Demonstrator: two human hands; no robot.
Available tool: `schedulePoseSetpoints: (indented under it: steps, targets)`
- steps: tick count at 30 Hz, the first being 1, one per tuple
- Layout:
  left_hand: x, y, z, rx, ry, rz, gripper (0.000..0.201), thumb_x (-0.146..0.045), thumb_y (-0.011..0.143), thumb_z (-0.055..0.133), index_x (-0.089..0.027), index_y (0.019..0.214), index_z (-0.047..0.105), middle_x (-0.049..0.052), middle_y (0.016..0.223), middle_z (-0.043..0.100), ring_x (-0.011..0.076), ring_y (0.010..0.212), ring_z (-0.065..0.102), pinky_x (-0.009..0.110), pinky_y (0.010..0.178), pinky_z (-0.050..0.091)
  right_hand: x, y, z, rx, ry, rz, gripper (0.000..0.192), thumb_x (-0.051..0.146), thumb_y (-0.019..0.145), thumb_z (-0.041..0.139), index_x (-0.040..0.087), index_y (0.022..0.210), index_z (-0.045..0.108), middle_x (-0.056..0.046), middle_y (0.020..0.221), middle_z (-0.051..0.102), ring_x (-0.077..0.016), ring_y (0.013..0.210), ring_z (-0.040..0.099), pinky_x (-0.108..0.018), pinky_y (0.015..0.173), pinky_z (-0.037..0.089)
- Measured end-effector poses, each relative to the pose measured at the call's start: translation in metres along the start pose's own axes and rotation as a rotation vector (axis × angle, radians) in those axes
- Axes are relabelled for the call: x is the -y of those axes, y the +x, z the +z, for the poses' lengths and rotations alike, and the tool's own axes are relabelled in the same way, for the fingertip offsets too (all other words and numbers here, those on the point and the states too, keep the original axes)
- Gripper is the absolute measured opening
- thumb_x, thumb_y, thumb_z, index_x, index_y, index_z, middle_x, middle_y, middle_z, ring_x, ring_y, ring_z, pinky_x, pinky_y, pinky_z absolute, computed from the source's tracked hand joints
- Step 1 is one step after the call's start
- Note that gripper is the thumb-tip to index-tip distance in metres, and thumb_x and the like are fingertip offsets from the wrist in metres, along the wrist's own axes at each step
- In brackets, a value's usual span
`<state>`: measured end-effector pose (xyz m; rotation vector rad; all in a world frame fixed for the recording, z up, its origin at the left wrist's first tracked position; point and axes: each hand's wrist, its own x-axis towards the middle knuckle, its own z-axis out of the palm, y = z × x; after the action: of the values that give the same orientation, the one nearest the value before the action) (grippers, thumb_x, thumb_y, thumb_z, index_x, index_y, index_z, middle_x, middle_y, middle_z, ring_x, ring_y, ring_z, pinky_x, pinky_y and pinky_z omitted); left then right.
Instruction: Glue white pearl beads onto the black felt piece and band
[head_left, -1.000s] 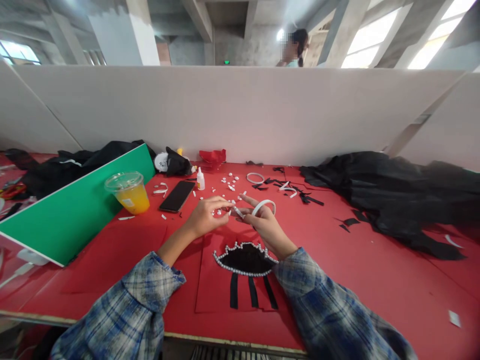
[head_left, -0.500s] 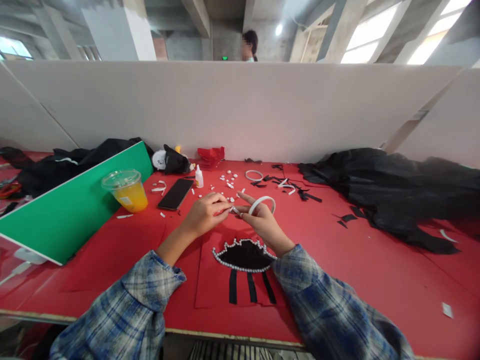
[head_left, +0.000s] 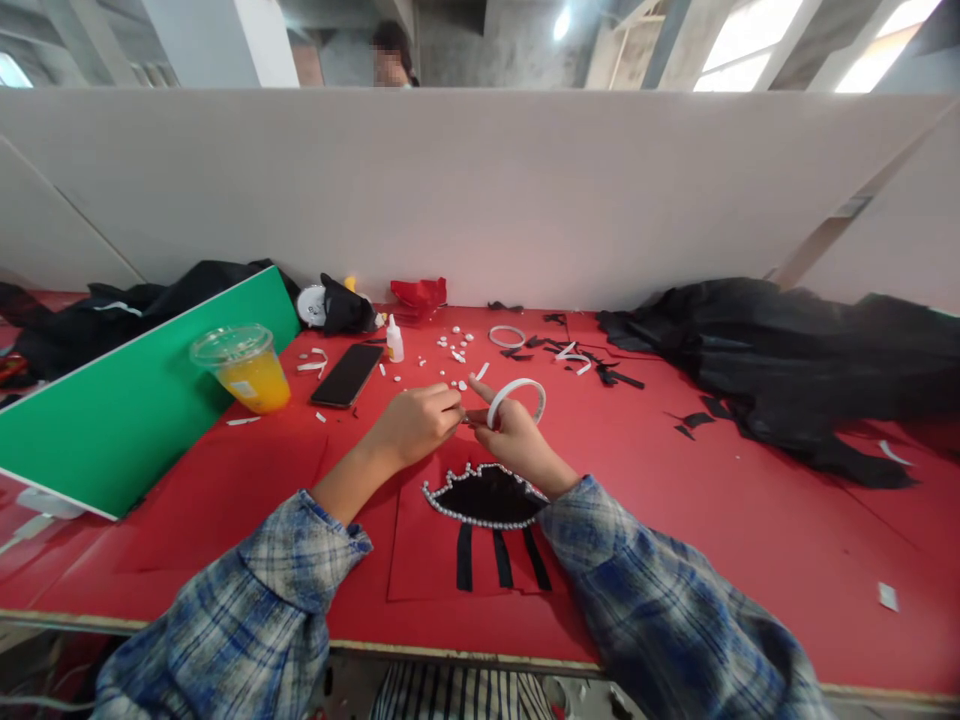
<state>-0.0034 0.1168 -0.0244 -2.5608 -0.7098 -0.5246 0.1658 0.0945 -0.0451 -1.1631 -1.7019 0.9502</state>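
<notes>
My left hand [head_left: 426, 422] is closed in a pinch, its fingertips meeting those of my right hand [head_left: 521, 440]. A narrow white roll of tape [head_left: 516, 386] sits around or between the fingers of my right hand. What the left fingertips pinch is too small and covered to make out. Below my hands, a black lip- or eye-shaped piece edged with silver beads [head_left: 491, 497] lies on a red sheet [head_left: 420, 575]. Several black strips [head_left: 502, 560] extend from its lower edge; my right wrist and sleeve cover its right end.
Left of my hands are a phone [head_left: 346, 375], a small white glue bottle [head_left: 394, 340] and a cup of orange drink [head_left: 251, 375] against a green board [head_left: 150, 395]. White bits [head_left: 459, 340] and black scraps [head_left: 611, 376] lie behind. Black fabric [head_left: 765, 370] covers the right rear; a white partition [head_left: 480, 200] stands beyond.
My fingertips have drawn closer together, hiding the small whitish piece seen between them before. The view has tipped slightly down, and the person beyond the partition appears farther left.
</notes>
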Motion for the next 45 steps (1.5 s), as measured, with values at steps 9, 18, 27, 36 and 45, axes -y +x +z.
schedulePoseSetpoints:
  steps: [9, 18, 27, 36, 45]
  targets:
    - [-0.018, 0.004, 0.003, -0.023, -0.046, -0.077, 0.02, -0.011, 0.083, 0.047, -0.014, 0.068, 0.06, 0.006, 0.069, 0.057, 0.0167, 0.07, 0.053, 0.027, 0.05, 0.038, -0.002, 0.001, 0.003, -0.013, 0.021, -0.027, 0.068, 0.005, 0.063, 0.047, 0.015, 0.13, 0.047, 0.006, 0.053, 0.05, -0.0103, 0.052, 0.045, -0.021, 0.05, 0.037]
    - [-0.016, 0.001, 0.006, -0.335, -0.338, -0.387, 0.009, -0.013, 0.073, 0.057, -0.015, 0.065, 0.061, 0.001, 0.065, 0.059, 0.0113, 0.058, 0.053, 0.023, 0.052, 0.04, 0.02, -0.003, -0.003, -0.047, 0.512, 0.205, 0.066, 0.003, 0.072, 0.051, 0.013, 0.135, 0.036, -0.002, 0.08, 0.07, -0.0155, 0.079, 0.065, -0.035, 0.089, 0.048]
    - [-0.007, 0.002, 0.016, -0.393, -0.719, -0.558, 0.008, -0.019, 0.072, 0.061, -0.016, 0.069, 0.068, 0.0, 0.064, 0.062, 0.0093, 0.054, 0.055, 0.02, 0.05, 0.045, 0.021, -0.002, -0.002, -0.013, 0.702, 0.294, 0.062, 0.0, 0.075, 0.048, 0.011, 0.134, 0.032, -0.003, 0.077, 0.072, -0.0164, 0.079, 0.069, -0.041, 0.095, 0.047]
    - [0.01, 0.0, 0.007, -0.194, -0.884, -0.435, 0.018, -0.021, 0.082, 0.052, -0.017, 0.088, 0.069, 0.005, 0.085, 0.067, 0.0128, 0.075, 0.063, 0.024, 0.063, 0.052, 0.02, -0.001, -0.006, -0.025, 0.744, 0.283, 0.06, 0.0, 0.076, 0.046, 0.009, 0.133, 0.032, -0.006, 0.08, 0.072, -0.0181, 0.082, 0.069, -0.04, 0.094, 0.047]
    - [0.002, -0.004, 0.01, -0.34, -0.345, -0.212, 0.015, -0.02, 0.084, 0.053, -0.017, 0.09, 0.066, 0.005, 0.084, 0.063, 0.0125, 0.074, 0.06, 0.025, 0.067, 0.051, 0.017, 0.0, -0.006, -0.055, 0.668, 0.275, 0.062, -0.002, 0.074, 0.049, 0.01, 0.133, 0.033, -0.005, 0.08, 0.072, -0.0164, 0.079, 0.068, -0.038, 0.091, 0.049]
